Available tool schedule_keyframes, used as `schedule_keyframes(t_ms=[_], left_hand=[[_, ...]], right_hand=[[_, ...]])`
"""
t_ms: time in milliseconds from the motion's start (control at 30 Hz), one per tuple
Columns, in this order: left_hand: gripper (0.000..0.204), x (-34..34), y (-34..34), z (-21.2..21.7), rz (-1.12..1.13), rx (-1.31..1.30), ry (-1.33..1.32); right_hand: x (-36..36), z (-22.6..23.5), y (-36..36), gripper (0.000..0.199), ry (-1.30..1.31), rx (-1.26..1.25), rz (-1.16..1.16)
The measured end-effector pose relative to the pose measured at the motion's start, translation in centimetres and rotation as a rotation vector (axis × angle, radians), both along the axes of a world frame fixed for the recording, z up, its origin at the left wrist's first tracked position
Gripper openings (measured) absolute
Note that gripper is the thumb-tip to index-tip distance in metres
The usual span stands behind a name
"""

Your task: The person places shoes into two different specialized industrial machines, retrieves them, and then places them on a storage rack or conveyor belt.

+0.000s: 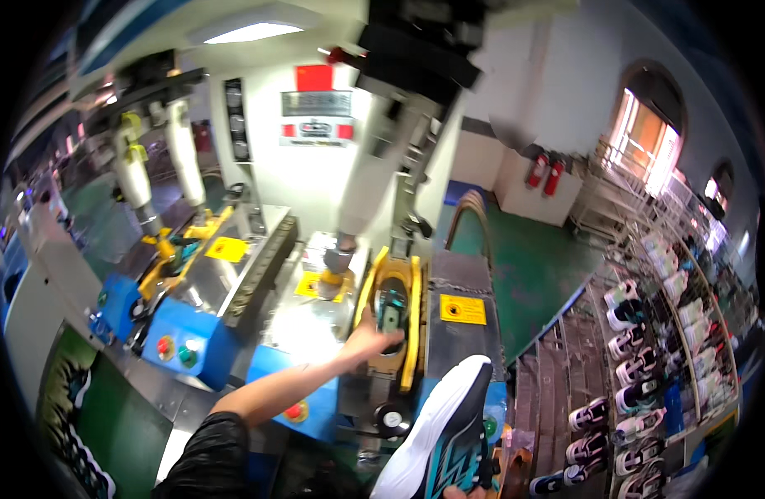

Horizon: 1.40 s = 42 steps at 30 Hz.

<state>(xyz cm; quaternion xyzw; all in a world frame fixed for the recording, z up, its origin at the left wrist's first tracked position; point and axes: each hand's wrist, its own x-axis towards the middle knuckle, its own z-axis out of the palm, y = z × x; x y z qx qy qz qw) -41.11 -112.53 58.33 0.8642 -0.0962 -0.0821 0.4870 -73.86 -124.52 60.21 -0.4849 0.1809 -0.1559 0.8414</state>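
My left hand (372, 339) reaches into the machine in front of me, its thumb and fingers around the near end of a dark shoe (391, 301) with a grey-green inside. This shoe lies between two upright yellow side pads (413, 324). Part of the grip is hidden behind the hand. At the lower edge, my right hand (464, 492) holds a black and teal sneaker (459, 432) by its upper, with the thick white sole turned to the left. Only the fingertips of that hand show.
Above the shoe hangs a dark press head (420, 50) with a pale cylinder (370, 166). Blue control boxes with a red button (295, 411) and a green button (490, 427) flank the station. A similar station (187, 262) stands left. Shoe racks (636, 366) line the right.
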Motion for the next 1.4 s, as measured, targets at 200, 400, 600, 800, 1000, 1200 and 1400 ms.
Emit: schedule_keyframes(t_ms=[200,400,600,800,1000,1200,1400], left_hand=[[0.093,9.7,-5.1,-9.5,0.084,0.17,-0.121],[0.083,11.9,-2.5,1.6,-0.097,0.03,0.367],[0.068,-8.7,15.3,5.1,-0.132,-0.51,0.288],[0.073,-28.5,27.1,0.6,0.474,-1.064,0.265],[0.059,-35.7,29.1,-3.9,1.167,-0.88,0.543],[0.046,-34.7,30.5,-5.3,1.27,-0.778,0.708],[0.033,-32.5,33.5,-6.5,1.224,-0.727,0.722]], right_hand=[[-1.4,-1.9,-2.9,0.046,0.218,-0.101,-0.046],[-4.0,-0.9,-1.7,0.037,0.513,-0.26,0.029],[8.6,-1.9,-2.2,0.031,0.426,-0.096,0.059],[33.7,3.3,-2.4,0.026,0.644,-0.221,0.623],[39.4,-10.6,2.4,0.061,0.251,-1.467,-0.137],[38.5,-8.1,1.5,0.071,0.42,-1.359,0.046],[39.3,-6.2,2.8,0.071,0.489,-1.371,0.116]])
